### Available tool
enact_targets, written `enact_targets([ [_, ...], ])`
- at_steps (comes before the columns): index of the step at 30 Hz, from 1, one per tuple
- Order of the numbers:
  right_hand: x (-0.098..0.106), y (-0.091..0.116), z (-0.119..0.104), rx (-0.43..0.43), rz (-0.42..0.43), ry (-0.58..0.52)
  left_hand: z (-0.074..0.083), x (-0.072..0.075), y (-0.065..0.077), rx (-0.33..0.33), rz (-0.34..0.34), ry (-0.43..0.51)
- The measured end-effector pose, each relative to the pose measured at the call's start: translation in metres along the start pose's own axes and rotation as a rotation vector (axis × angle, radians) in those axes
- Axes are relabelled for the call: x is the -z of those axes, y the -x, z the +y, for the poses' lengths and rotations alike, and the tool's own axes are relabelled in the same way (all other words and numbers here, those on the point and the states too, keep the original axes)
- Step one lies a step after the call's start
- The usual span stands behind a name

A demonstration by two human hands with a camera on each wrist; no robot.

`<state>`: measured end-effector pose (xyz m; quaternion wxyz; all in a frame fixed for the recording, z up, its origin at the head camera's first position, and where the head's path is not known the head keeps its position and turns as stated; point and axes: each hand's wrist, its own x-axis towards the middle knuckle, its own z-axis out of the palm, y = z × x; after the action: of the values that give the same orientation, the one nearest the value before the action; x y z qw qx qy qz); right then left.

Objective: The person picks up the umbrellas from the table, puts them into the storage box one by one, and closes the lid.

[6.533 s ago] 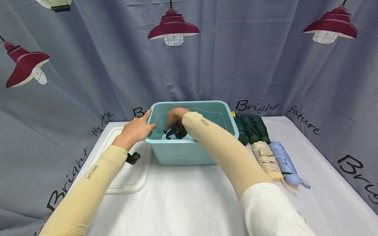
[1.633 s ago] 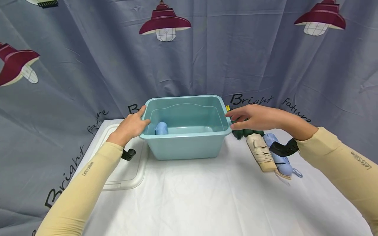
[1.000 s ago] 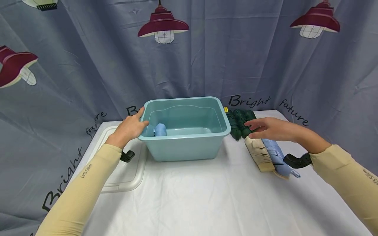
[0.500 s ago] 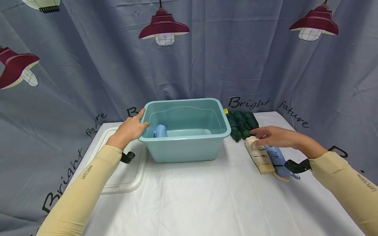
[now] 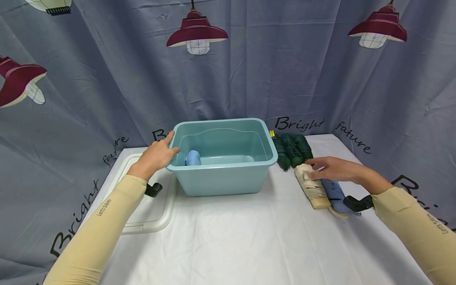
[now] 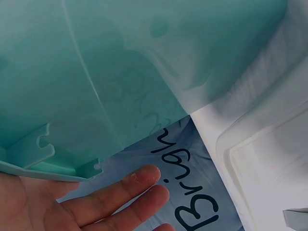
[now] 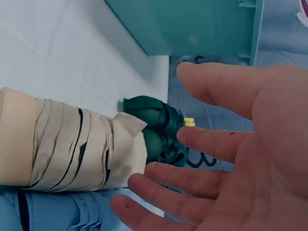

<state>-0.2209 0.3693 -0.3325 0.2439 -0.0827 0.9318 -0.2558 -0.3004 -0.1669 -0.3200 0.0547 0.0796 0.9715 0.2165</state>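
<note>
My left hand (image 5: 158,155) rests on the left rim of a teal plastic storage bin (image 5: 219,180), with its thumb over the edge. In the left wrist view its fingers (image 6: 137,185) lie nearly straight outside the bin wall. My right hand (image 5: 336,169) hovers above a rolled beige umbrella (image 5: 313,190), fingers spread and nothing held. In the right wrist view the beige umbrella's wrapped body lies just beyond the fingertips. Beside it lies a blue umbrella (image 5: 334,194), partly hidden by the hand. Inside the bin at left, the end of a light blue umbrella (image 5: 193,158) shows.
Several dark green rolled umbrellas (image 5: 291,150) lie at the bin's right side. A white lid (image 5: 153,209) lies flat on the left, under my left forearm. Grey curtains (image 5: 285,71) stand close behind the white-covered table (image 5: 231,237).
My right hand, earlier inside the bin with a blue and black thing, has come out and moved right and down to the beige umbrella. My left hand has stayed at the rim.
</note>
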Motion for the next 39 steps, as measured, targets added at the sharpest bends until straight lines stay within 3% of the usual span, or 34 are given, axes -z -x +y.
enact_targets([
  [7,0.0,-0.005,0.006,-0.006,0.025,-0.011,0.003,0.004,-0.002,-0.003,0.001,0.002],
  [16,-0.019,-0.013,0.016,-0.017,0.09,-0.036,0.002,0.0,0.001,0.003,-0.017,0.02],
  [20,-0.027,-0.018,0.015,-0.032,0.129,0.029,0.001,-0.002,0.003,0.004,-0.011,0.026],
  [29,-0.039,-0.034,0.015,0.026,0.291,0.347,-0.001,0.001,0.006,-0.006,0.006,0.019],
  [39,-0.045,-0.033,0.014,0.025,0.308,0.387,-0.003,-0.001,0.002,-0.015,0.02,0.004],
])
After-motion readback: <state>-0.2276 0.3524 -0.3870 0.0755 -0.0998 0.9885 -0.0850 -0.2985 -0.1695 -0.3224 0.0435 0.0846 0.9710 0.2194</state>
